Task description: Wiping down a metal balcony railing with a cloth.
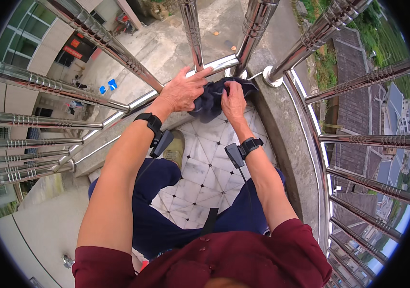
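A dark cloth [208, 102] hangs bunched between my hands at the corner of a metal railing, above the tiled floor. My left hand [185, 90] lies at the lower rail [223, 64], its fingers reaching over the rail beside the foot of a polished post [191, 32]; its palm side meets the cloth, and whether it grips the cloth cannot be told. My right hand [233, 99] has its bent fingers closed on the cloth's right part, close to the round base of the corner post [236, 73]. Each wrist wears a black strap with a small device.
Shiny railing posts [366, 140] stand on both sides above a concrete ledge [291, 118]. Beneath me is a white marble-patterned tile floor [197, 169], with a shoe [174, 149] near the left ledge. Beyond the railing, far below, lie a paved yard [147, 46] and tiled roofs [352, 86].
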A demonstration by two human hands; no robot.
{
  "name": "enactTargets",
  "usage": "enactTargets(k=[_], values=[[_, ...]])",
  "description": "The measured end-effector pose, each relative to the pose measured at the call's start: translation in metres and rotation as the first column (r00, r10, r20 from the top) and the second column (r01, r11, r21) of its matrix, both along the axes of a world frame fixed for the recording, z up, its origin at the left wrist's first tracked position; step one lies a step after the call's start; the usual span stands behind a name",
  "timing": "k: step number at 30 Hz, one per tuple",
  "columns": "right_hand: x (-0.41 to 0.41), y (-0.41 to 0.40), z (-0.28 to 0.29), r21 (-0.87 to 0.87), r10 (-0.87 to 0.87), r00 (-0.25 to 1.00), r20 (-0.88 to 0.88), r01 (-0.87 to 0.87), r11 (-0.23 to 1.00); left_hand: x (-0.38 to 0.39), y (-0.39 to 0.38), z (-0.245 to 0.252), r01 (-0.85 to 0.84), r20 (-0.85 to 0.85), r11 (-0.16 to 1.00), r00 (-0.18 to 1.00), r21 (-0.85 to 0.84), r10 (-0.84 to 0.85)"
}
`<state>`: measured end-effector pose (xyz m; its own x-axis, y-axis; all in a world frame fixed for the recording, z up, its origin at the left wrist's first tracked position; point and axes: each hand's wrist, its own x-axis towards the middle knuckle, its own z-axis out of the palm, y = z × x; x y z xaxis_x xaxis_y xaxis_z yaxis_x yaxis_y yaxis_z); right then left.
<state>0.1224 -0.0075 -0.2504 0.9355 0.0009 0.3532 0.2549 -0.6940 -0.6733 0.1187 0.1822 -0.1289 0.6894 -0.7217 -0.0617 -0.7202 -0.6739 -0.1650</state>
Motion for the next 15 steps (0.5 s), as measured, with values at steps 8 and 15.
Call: enactTargets(k=[8, 15], values=[[0.062, 0.012, -0.025, -0.493, 0.068, 0.939, -0.338, -0.238, 0.837, 0.001, -0.004, -0.005, 0.01, 0.059, 1.0, 0.998, -0.02, -0.009], [0.04, 0.017, -0.015, -0.442, 0.003, 0.894, -0.448, -0.224, 0.868, 0.0, -0.001, 0.002, -0.004, 0.027, 1.0, 1.0, 0.022, 0.003]])
